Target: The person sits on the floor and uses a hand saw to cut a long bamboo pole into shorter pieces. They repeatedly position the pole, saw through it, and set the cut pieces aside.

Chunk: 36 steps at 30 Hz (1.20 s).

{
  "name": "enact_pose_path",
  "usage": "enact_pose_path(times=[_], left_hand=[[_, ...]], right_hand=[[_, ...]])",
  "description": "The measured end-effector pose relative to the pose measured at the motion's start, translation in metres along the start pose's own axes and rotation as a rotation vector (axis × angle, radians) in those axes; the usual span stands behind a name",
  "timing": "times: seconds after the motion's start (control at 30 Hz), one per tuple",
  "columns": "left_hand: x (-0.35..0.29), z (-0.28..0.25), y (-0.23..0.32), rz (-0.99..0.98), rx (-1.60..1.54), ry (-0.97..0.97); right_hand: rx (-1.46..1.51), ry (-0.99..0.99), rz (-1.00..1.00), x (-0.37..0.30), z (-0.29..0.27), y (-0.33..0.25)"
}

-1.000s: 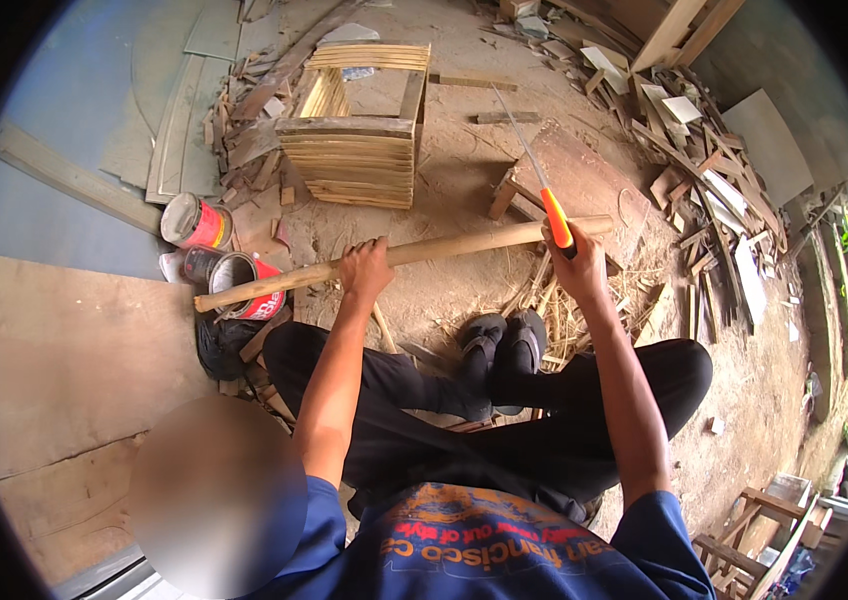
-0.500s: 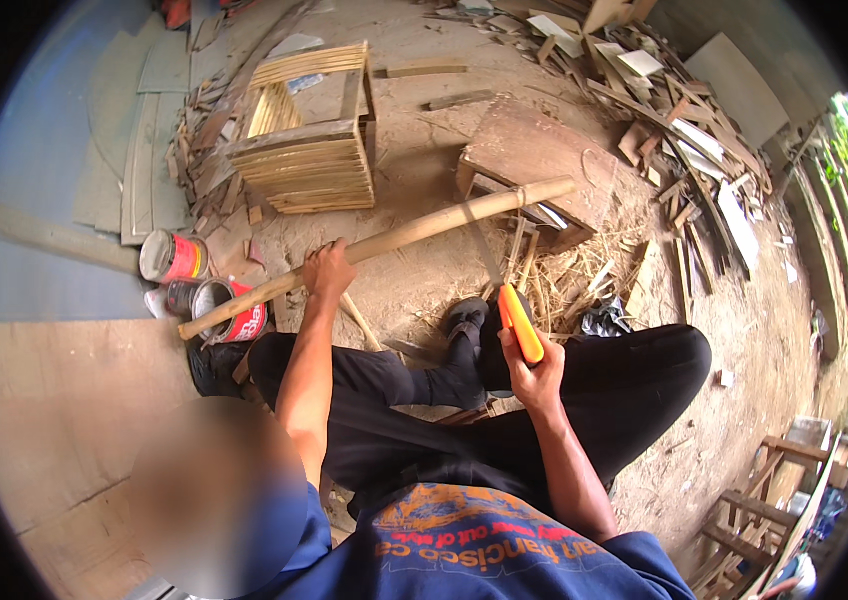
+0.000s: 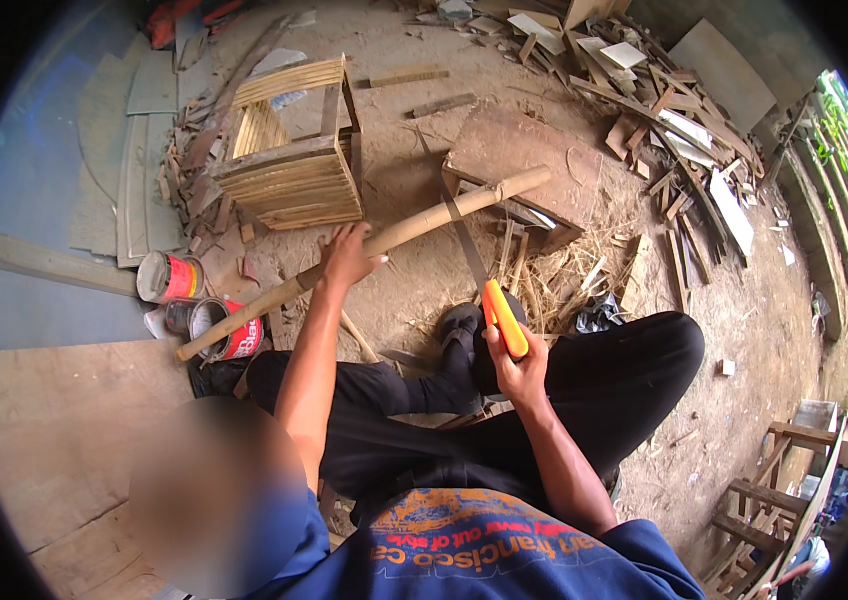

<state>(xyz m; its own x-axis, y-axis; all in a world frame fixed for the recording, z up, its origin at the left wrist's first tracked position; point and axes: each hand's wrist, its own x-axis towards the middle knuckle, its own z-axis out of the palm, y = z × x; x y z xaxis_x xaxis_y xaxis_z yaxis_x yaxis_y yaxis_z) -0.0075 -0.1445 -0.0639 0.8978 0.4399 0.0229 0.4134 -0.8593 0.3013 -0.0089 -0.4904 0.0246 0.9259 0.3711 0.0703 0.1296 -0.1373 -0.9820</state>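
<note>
A long bamboo pole (image 3: 409, 232) slants across in front of me, its left end over the paint cans and its right end by a brown wooden box (image 3: 529, 155). My left hand (image 3: 347, 257) lies across the pole's middle, thumb out and fingers apart. In my right hand (image 3: 522, 368), closed round its orange-yellow handle, is a handsaw (image 3: 505, 318). The thin saw blade crosses the pole near its right end, and its tip extends past the far side. Beneath the pole, my shoe (image 3: 461, 325) stands by the saw handle.
A slatted bamboo frame (image 3: 294, 182) stands at the far left. Two paint cans (image 3: 166, 277) are beside a plywood sheet (image 3: 64, 420). Straw-like shavings (image 3: 569, 280) lie beside the box. Scrap wood (image 3: 679, 120) is heaped far right, and a wooden rack (image 3: 764, 510) stands near right.
My left hand has loosened its hold and shifted right along the pole. The saw blade now reaches farther beyond the pole. The whole view has shifted slightly.
</note>
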Motion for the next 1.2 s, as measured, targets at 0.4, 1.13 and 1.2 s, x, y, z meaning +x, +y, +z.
enact_pose_path(times=[0.4, 1.13, 1.2], left_hand=[[0.028, 0.010, 0.037, -0.137, -0.070, -0.181], [0.038, 0.006, 0.017, -0.217, -0.030, -0.116], [0.042, 0.007, 0.013, -0.213, -0.029, -0.097]], right_hand=[[-0.185, 0.686, -0.167, 0.156, -0.083, 0.053], [-0.213, 0.525, 0.160, 0.198, -0.018, 0.165], [-0.159, 0.491, 0.188, 0.199, -0.021, 0.170]])
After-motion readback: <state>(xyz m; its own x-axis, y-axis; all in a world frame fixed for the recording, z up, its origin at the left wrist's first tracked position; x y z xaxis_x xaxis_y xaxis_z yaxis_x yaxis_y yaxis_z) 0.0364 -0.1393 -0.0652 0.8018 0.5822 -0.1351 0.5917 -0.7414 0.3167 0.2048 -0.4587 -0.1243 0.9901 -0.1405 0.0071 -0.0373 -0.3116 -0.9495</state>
